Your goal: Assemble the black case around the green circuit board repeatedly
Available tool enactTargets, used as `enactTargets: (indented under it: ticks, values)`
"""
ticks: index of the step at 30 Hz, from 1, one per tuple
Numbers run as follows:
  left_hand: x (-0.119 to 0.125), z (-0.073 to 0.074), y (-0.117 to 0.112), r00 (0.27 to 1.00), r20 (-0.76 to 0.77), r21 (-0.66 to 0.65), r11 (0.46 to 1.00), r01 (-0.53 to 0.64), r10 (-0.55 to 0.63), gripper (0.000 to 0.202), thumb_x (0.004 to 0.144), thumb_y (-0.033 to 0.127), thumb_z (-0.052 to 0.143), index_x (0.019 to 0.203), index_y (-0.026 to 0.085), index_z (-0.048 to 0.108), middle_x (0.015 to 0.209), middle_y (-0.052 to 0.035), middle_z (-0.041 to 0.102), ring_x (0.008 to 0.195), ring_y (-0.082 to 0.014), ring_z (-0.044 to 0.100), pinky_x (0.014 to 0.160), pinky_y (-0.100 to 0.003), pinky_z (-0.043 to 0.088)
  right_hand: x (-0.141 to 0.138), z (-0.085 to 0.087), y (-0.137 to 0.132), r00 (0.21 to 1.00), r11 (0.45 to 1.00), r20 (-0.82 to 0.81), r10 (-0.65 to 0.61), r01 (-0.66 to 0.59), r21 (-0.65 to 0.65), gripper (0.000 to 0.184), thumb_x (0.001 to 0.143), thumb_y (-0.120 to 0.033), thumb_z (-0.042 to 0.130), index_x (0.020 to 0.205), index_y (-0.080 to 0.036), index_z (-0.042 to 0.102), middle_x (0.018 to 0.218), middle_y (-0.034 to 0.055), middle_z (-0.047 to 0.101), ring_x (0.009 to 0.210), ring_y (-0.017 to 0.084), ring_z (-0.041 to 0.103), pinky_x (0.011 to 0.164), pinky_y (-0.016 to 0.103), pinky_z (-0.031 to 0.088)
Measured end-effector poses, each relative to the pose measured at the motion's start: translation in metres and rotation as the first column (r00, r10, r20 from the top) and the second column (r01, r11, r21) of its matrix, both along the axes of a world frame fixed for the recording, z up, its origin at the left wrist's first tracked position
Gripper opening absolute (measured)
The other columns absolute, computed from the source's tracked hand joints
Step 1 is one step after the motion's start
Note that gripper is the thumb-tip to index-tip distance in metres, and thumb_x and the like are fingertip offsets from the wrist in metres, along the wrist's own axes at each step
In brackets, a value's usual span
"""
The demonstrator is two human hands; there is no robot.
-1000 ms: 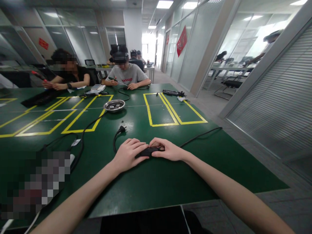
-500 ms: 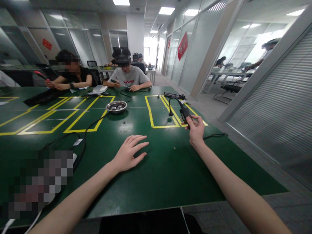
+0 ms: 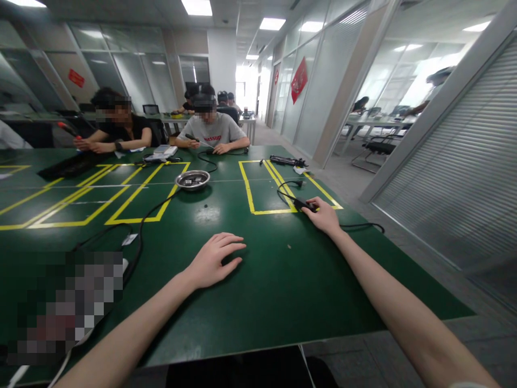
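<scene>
My right hand (image 3: 323, 215) has its fingers closed around a black power adapter (image 3: 299, 204), which lies low at the table's right side by the yellow tape lines. My fingers hide part of the adapter. A short black cord curves from it to a plug (image 3: 298, 184) lying just beyond. To the right of my wrist, another black cable (image 3: 361, 224) runs out toward the table edge. My left hand (image 3: 214, 260) is open, palm down over the green table (image 3: 258, 307), fingers spread and nothing in them.
A metal bowl (image 3: 193, 181) with small metal parts stands mid-table. Black folded tripod-like items (image 3: 287, 161) lie at the far right. A blurred-out object (image 3: 68, 312) and a black cord (image 3: 141, 226) occupy the left. Two people work across the table, one holding a screwdriver-like tool (image 3: 194, 138).
My right hand has lowered the adapter from above the table to its surface. The plug that hung in the air now rests on the table. My left hand has hardly moved.
</scene>
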State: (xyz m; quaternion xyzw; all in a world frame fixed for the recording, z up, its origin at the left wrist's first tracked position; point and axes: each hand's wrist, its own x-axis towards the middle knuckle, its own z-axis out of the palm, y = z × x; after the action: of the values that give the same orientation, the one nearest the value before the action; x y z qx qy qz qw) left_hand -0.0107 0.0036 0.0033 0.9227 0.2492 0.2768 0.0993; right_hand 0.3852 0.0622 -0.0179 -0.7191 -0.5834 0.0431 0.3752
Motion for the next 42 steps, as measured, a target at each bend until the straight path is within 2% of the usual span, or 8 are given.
enactTargets:
  ticks: [3,6,13,20,28,32,37,42]
  values:
    - [0.0,0.0,-0.001,1.0,-0.005,-0.011,1.0,0.0,0.0,0.027,0.097,0.024,0.062,0.123,0.023,0.069,0.13,-0.0104,0.071,0.12,-0.0267,0.064,0.104,-0.05,0.052,0.016,0.0,0.007,0.969,0.971,0.095,-0.227,0.232,-0.048,0.03,0.081,-0.042,0.067,0.104,-0.021,0.069,0.1,0.0134,0.074,0.093,0.031,0.068,0.077,0.039,0.051]
    - [-0.001,0.001,-0.002,1.0,-0.007,-0.027,1.0,0.002,-0.002,0.027,0.097,0.024,0.061,0.123,0.024,0.069,0.128,-0.01,0.072,0.12,-0.0263,0.065,0.104,-0.05,0.053,0.028,-0.004,0.014,0.932,0.936,0.131,-0.338,0.347,-0.052,0.033,0.083,-0.043,0.066,0.106,-0.02,0.069,0.101,0.0155,0.073,0.093,0.032,0.068,0.075,0.039,0.05]
    - [-0.003,0.002,0.0,1.0,-0.019,-0.042,0.999,0.004,-0.004,0.027,0.099,0.025,0.059,0.124,0.024,0.068,0.129,-0.0093,0.072,0.12,-0.0258,0.065,0.103,-0.049,0.053,0.031,-0.01,0.015,0.966,0.972,0.152,-0.211,0.224,-0.071,0.034,0.083,-0.043,0.066,0.111,-0.023,0.07,0.102,0.0114,0.073,0.097,0.03,0.066,0.076,0.037,0.05]
    - [-0.004,0.002,0.0,1.0,-0.002,-0.059,0.998,0.006,-0.006,0.027,0.099,0.025,0.059,0.124,0.023,0.068,0.126,-0.0094,0.073,0.118,-0.0255,0.066,0.102,-0.047,0.053,0.026,-0.008,0.015,0.917,0.923,0.192,-0.35,0.373,-0.099,0.045,0.084,-0.045,0.067,0.118,-0.016,0.072,0.117,0.0168,0.071,0.103,0.033,0.068,0.081,0.04,0.053]
    - [-0.003,0.0,0.001,1.0,0.012,-0.088,0.996,0.015,-0.014,0.025,0.099,0.025,0.059,0.121,0.022,0.07,0.122,-0.0085,0.074,0.115,-0.0244,0.066,0.101,-0.045,0.054,0.038,-0.016,0.022,0.922,0.925,0.146,-0.36,0.373,-0.073,0.044,0.09,-0.051,0.059,0.115,-0.019,0.076,0.115,0.0148,0.073,0.102,0.032,0.069,0.083,0.04,0.054]
    - [-0.003,0.0,0.001,1.0,0.016,-0.098,0.995,0.017,-0.015,0.025,0.099,0.026,0.059,0.121,0.023,0.069,0.122,-0.0082,0.074,0.115,-0.0242,0.066,0.102,-0.045,0.054,0.045,-0.026,0.026,0.931,0.938,0.126,-0.343,0.347,-0.008,0.044,0.086,-0.052,0.063,0.117,-0.023,0.075,0.115,0.0119,0.074,0.103,0.031,0.068,0.085,0.04,0.055]
    - [-0.002,0.001,0.001,1.0,0.012,-0.11,0.994,0.022,-0.021,0.024,0.099,0.025,0.059,0.12,0.021,0.07,0.121,-0.0085,0.074,0.113,-0.0238,0.067,0.102,-0.044,0.054,0.052,-0.032,0.028,0.944,0.953,0.127,-0.304,0.303,0.024,0.05,0.076,-0.048,0.072,0.118,-0.021,0.073,0.118,0.0119,0.071,0.106,0.03,0.067,0.087,0.039,0.055]
    - [-0.002,0.002,0.0,1.0,0.01,-0.123,0.992,0.022,-0.021,0.025,0.099,0.026,0.059,0.12,0.022,0.07,0.12,-0.0082,0.075,0.113,-0.0236,0.067,0.102,-0.044,0.054,0.048,-0.028,0.027,0.935,0.941,0.107,-0.337,0.339,0.003,0.048,0.08,-0.05,0.07,0.119,-0.021,0.071,0.112,0.0113,0.073,0.101,0.03,0.068,0.085,0.038,0.054]
